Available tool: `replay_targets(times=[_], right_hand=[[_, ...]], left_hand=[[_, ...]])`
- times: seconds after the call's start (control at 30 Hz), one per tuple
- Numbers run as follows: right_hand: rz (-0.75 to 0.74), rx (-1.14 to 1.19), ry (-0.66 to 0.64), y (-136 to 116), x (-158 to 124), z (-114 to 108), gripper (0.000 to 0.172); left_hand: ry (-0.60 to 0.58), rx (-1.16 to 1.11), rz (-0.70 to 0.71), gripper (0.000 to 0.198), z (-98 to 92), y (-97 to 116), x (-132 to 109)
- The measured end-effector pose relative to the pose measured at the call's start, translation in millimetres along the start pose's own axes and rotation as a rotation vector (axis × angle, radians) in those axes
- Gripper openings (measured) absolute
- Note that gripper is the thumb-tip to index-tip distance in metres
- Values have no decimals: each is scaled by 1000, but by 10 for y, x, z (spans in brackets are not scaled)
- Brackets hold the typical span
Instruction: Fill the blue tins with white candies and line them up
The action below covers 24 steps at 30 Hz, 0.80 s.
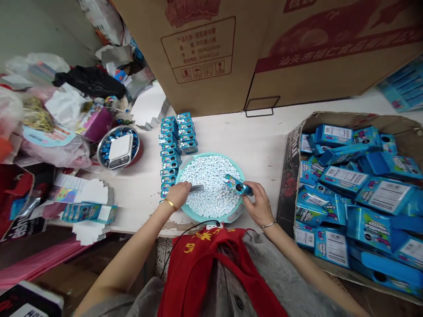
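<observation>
The carton (pixel 238 26) reads "产品名称"; the right hand (pixel 259 204) grips a blue box (pixel 233 182) (round dark hole, lettering too small), the left hand (pixel 178 195) a grey tool (pixel 197 188) over white pellets (pixel 211 169).

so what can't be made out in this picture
Head view:
Floor of the basin: buried under white pellets.
Held end of the metal tool: hidden by the left hand.
Fine print on the held blue box: too small.
Top of the large carton: cut by upper edge.

A pale table (pixel 264 143), its front edge (pixel 174 225) chipped, holds a turquoise basin (pixel 236 214), two rows of blue boxes (pixel 170 159), a metal bowl (pixel 138 154) on the left and a large cardboard carton (pixel 205 97) behind.
</observation>
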State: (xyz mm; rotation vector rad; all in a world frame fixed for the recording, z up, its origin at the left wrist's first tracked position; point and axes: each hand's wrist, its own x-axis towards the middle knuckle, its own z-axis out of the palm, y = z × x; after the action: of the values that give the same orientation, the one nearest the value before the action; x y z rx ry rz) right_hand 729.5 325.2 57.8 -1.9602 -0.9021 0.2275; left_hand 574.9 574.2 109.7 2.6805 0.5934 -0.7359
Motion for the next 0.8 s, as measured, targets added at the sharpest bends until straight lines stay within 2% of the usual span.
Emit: replay_targets(times=[0.07,0.17,0.27,0.37,0.47,0.53,0.67,0.8], right_hand=[[14,-13,22,22,18,-63,32],[31,-36,52,51,35,-127,32],[49,-46,78,65,37,-152,32],[77,-48,97,61,31,-161,32],[90,-49,115,59,20,-172,32],[91,-55,115,63,14,-175,32],[53,-67,69,48,19,-138,33],[-35,-67,0,-26,40,-40,34]], left_hand=[[-22,-75,30,20,347,-37,185],[5,-169,89,22,690,168,432],[44,-273,147,30,835,419,602],[68,-353,184,35,851,493,639],[96,-428,227,31,737,388,515],[132,-479,276,27,571,285,360],[172,-456,379,25,78,186,19],[138,-298,432,24,-417,305,-174]])
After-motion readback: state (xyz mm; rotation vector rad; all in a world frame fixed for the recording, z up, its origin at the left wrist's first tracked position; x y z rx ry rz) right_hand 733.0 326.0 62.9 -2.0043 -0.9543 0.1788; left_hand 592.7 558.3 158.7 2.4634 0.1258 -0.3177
